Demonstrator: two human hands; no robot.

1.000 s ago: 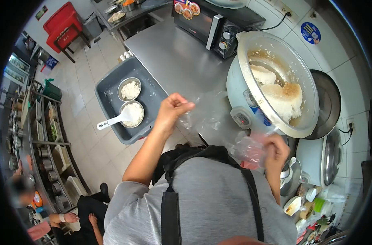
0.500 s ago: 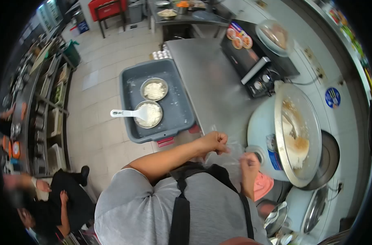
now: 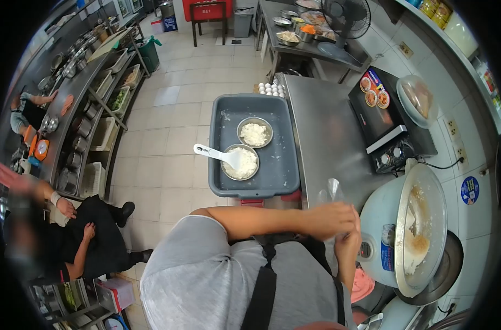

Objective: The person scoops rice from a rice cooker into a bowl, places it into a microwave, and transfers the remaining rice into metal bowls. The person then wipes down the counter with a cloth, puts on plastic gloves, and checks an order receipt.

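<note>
My left hand (image 3: 328, 220) is closed on a clear plastic bag (image 3: 333, 191), part of which sticks up above the fingers. Against it, my right hand (image 3: 347, 240) is also closed at the bag, with its fingertips partly hidden. Just right of both hands stands a large pale rice cooker (image 3: 373, 231), uncovered, with white rice and a browned patch (image 3: 418, 247) inside. A grey tub (image 3: 220, 184) is ahead and to the left. In it sit two metal bowls of rice, the far bowl (image 3: 254, 132) and the near bowl (image 3: 240, 162). A white rice paddle (image 3: 209, 152) rests across the near one.
A steel table (image 3: 327, 132) runs beside the tub, carrying a black oven (image 3: 379, 115). Several eggs (image 3: 271, 89) lie beyond the tub. At the left, a person in black (image 3: 99, 236) sits near steel shelving (image 3: 104, 104). A pink cloth (image 3: 362, 285) is beside my right arm.
My hands, apart before with the bag spread between them, have come together, the left moving right to meet the right. The camera view has shifted, so the surroundings appear further right.
</note>
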